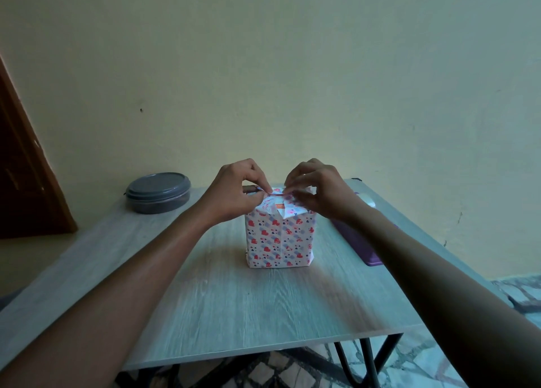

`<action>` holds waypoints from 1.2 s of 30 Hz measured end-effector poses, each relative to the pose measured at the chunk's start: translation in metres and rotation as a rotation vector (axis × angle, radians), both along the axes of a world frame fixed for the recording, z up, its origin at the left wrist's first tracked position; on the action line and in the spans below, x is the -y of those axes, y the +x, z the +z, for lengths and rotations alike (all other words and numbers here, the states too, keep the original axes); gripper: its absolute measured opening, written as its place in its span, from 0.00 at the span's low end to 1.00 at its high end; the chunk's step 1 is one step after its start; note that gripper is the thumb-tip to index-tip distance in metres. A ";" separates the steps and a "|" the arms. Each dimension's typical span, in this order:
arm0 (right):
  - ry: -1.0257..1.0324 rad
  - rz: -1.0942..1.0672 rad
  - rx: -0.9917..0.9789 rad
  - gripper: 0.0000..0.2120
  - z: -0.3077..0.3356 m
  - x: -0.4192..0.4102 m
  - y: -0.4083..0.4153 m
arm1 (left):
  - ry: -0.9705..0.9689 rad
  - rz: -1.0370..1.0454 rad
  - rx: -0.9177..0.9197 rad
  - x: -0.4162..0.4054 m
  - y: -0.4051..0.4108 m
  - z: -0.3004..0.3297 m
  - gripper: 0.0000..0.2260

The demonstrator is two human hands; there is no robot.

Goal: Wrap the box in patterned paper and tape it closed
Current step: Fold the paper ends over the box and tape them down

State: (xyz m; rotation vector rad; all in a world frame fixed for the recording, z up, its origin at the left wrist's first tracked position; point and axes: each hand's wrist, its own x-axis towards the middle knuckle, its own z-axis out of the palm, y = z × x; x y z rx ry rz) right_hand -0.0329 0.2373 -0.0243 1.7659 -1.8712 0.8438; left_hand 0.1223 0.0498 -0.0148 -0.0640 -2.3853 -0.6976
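Box (pixel 280 237) stands upright mid-table (pixel 222 300), sides already covered in heart-patterned paper (pixel 266 241); top end still being closed, a bit of orange box showing through the gap in the top folds. Left hand (pixel 234 191) and right hand (pixel 319 191) both sit over the top edge, fingers curled and pinching the far paper flap between thumb and forefinger, pulling it over. Likely a light cardboard box, stiff enough to press folds against; paper thin, creases easily, probably tears if tugged hard at the corners, so best held at the flap edge near the centre with the box steadied from above. Looks tall for its base, could tip if pushed sideways. Hard to tell: whether any tape is on the fingers or already on the seam; far side of box hidden by hands. Grey lidded container (pixel 158 193) back left; purple object (pixel 360 241) right, partly covered by the right forearm, identity unclear.
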 end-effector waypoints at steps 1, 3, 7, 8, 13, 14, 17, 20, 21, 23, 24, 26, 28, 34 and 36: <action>0.025 0.002 -0.013 0.08 0.003 -0.001 0.002 | -0.008 -0.005 0.006 0.000 0.001 0.000 0.08; 0.077 -0.007 -0.032 0.10 0.005 -0.005 0.007 | -0.076 0.039 0.022 0.000 0.000 0.002 0.07; 0.217 -0.071 0.049 0.20 0.006 -0.013 0.015 | -0.176 0.125 0.063 0.002 0.001 0.003 0.08; 0.240 -0.075 0.099 0.21 0.006 -0.017 0.016 | -0.150 0.095 0.065 0.003 0.002 0.002 0.10; 0.156 -0.033 0.280 0.21 0.002 -0.024 0.016 | -0.067 -0.020 0.098 0.010 0.003 0.001 0.13; 0.127 -0.048 0.270 0.19 0.001 -0.022 0.014 | -0.089 -0.031 0.097 0.011 0.002 0.002 0.11; 0.107 -0.086 0.150 0.13 -0.002 -0.014 0.009 | -0.174 -0.018 0.063 0.011 -0.003 0.002 0.07; 0.062 -0.101 0.151 0.06 -0.009 -0.009 0.009 | -0.225 0.027 0.054 0.012 -0.007 0.001 0.07; 0.038 -0.107 0.165 0.06 -0.011 -0.007 0.009 | -0.255 0.042 0.052 0.011 -0.007 0.000 0.07; 0.010 -0.119 0.179 0.05 -0.015 -0.003 0.010 | -0.342 0.072 0.037 0.009 -0.010 -0.002 0.07; 0.007 -0.134 0.174 0.05 -0.015 -0.002 0.010 | -0.383 0.086 0.030 0.007 -0.011 -0.002 0.07; 0.018 -0.184 0.159 0.07 -0.014 0.001 0.009 | -0.447 0.113 0.035 0.005 -0.012 -0.003 0.07; 0.043 -0.214 0.159 0.09 -0.014 0.002 0.008 | -0.465 0.126 0.044 0.005 -0.013 -0.003 0.07; 0.020 -0.240 0.180 0.11 -0.024 -0.001 0.005 | -0.435 0.085 0.070 0.007 -0.007 -0.004 0.08; -0.008 -0.221 0.191 0.09 -0.026 0.000 0.004 | -0.334 0.126 0.096 0.003 0.000 -0.003 0.13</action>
